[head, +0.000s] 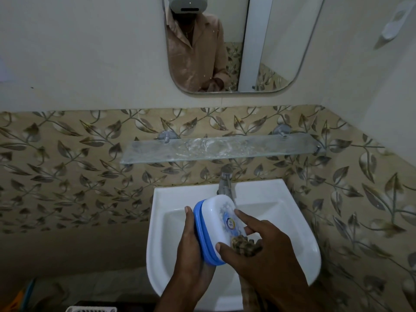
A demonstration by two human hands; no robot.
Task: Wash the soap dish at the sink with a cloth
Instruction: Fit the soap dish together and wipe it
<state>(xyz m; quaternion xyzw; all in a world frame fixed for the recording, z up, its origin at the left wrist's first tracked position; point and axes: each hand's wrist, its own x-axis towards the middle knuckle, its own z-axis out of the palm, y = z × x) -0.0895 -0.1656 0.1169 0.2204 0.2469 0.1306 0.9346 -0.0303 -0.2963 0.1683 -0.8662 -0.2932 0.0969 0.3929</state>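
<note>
Both hands (191,242) around soap dish (219,224)

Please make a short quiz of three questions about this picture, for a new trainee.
1. True or false: the soap dish rests on the glass shelf.
2. Which hand presses the cloth on the soap dish?
A. left hand
B. right hand
3. Fill in: the soap dish is held over the ____, just below the tap.

Key: 1 false; 2 B; 3 sink.
</note>
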